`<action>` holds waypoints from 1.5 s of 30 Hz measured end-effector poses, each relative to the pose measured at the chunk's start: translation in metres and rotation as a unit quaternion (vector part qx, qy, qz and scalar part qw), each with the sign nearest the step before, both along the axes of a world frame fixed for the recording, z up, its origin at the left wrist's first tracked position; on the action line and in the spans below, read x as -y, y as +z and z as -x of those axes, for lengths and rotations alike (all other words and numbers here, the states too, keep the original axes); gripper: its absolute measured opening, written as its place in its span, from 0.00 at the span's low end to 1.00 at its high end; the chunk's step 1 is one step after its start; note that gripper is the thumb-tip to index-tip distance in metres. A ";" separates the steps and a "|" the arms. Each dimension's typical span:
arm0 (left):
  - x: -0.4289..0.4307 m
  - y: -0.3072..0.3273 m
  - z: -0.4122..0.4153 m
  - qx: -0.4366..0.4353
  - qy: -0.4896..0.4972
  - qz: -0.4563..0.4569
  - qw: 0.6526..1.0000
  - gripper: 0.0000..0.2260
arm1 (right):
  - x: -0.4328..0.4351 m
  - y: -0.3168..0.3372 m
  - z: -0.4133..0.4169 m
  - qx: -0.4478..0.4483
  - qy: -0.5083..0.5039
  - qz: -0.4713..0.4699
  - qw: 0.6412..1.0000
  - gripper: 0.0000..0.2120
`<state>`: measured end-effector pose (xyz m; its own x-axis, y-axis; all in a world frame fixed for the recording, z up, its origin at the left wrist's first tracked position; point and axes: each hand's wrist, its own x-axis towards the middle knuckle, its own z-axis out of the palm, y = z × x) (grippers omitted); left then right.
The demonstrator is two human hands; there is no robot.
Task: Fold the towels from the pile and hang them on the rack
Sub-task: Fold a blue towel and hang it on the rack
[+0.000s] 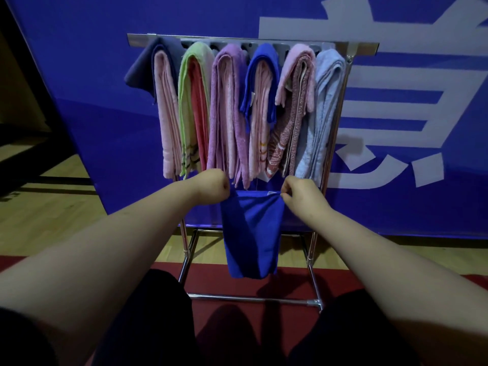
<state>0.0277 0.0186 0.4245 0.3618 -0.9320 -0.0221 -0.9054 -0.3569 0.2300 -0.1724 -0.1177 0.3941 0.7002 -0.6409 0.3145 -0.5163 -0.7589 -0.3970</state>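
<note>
On the blue banner (105, 75) behind the rack (364, 47) — one huge white Chinese character (383, 107), cut off at the top and right, partly hidden by the rack; possibly 意, not certain. Small white tag (271, 193) on the blue towel (250, 233) — too small to read.

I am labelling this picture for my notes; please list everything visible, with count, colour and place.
rack: one, silver, centre, before the banner
hung towels: six bundles, navy, green, purple, blue, pink, pale blue, along the rack
held towel: one, blue, hanging in front of the rack, below the bundles
banner: one, blue with white characters, behind the rack
floor: one, wood, red under the rack
left grip: one, bare, holds the held towel's left top corner
right grip: one, bare, pinches its right top corner
</note>
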 end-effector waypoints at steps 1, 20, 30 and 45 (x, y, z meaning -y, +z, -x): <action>-0.001 0.000 0.001 0.012 0.006 -0.007 1.000 0.11 | 0.001 0.001 0.001 -0.002 0.004 -0.007 1.000 0.03; 0.013 -0.015 0.025 -0.004 -0.067 0.068 0.995 0.17 | -0.014 0.002 -0.015 -0.074 0.000 -0.042 0.996 0.19; 0.032 -0.016 0.060 -0.294 0.068 0.168 0.938 0.09 | -0.035 0.007 -0.031 0.014 0.037 -0.087 0.995 0.12; 0.028 -0.009 0.064 -0.522 0.153 0.234 0.805 0.13 | -0.037 0.012 -0.018 0.100 0.038 -0.087 0.990 0.07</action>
<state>-0.0359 -0.0090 0.4159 0.5884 -0.7971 -0.1354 -0.0163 -0.1790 0.9837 -0.1549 -0.0807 0.4064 0.6832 -0.6454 0.3415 -0.3582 -0.7038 -0.6135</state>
